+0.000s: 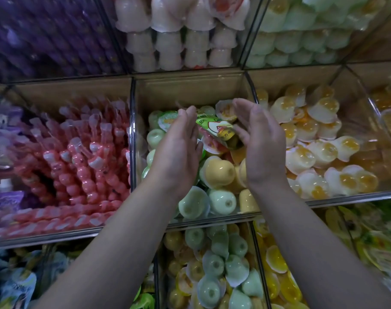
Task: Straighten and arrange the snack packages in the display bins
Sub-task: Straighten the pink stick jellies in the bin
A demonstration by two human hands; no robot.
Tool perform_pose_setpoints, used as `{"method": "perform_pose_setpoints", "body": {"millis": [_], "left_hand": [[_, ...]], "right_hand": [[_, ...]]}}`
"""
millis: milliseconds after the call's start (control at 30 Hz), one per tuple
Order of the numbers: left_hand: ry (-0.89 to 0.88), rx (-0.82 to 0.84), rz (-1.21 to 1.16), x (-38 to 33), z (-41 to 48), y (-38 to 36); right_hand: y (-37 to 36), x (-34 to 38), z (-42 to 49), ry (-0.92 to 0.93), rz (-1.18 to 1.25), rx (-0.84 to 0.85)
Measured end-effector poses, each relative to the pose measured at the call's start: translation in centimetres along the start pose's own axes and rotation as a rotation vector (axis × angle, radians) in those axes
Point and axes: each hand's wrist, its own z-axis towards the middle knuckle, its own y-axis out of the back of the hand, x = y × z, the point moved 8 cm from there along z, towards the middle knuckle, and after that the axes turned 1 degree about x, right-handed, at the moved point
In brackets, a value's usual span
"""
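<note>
Your left grip (178, 143), fingers straight, and right grip (261, 141), fingers loosely curved, hem in a few jelly cups (218, 128) between their palms, atop the middle bin (190, 90) heap.

Shop: clear bins (252, 90) of jelly cups (219, 172)

Print shows on the jelly cup lids (213, 126); all of it too blurred to read.

Brown shelf board (190, 88), metal shelf rail (56, 238)
</note>
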Motion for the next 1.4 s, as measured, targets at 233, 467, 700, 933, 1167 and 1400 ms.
{"method": "perform_pose_setpoints", "body": {"millis": [233, 467, 700, 933, 1167, 1400], "left_hand": [[0.029, 0.006, 0.026, 0.9, 1.0, 0.2], [0.067, -0.082, -0.158, 1.2, 1.4, 0.2], [0.162, -0.035, -0.204, 1.7, 1.1, -0.4], [0.161, -0.055, -0.255, 1.6, 0.9, -0.4], [0.14, -0.035, -0.288, 1.5, 0.3, -0.3], [0.045, 0.004, -0.295, -0.1, -1.1, 0.6]], "right_hand": [[0.4, -0.8, 0.9, -0.049, -0.138, -0.036], [-0.5, -2.0, 2.8, -0.241, -0.383, 0.075], [-1.7, -2.5, 4.5, -0.286, -0.746, 0.249], [-2.4, -3.4, 4.5, -0.289, -0.826, 0.354], [-2.2, -2.8, 3.5, -0.182, -0.742, 0.349], [-3.0, -0.8, 1.8, -0.073, -0.546, 0.241]]}}
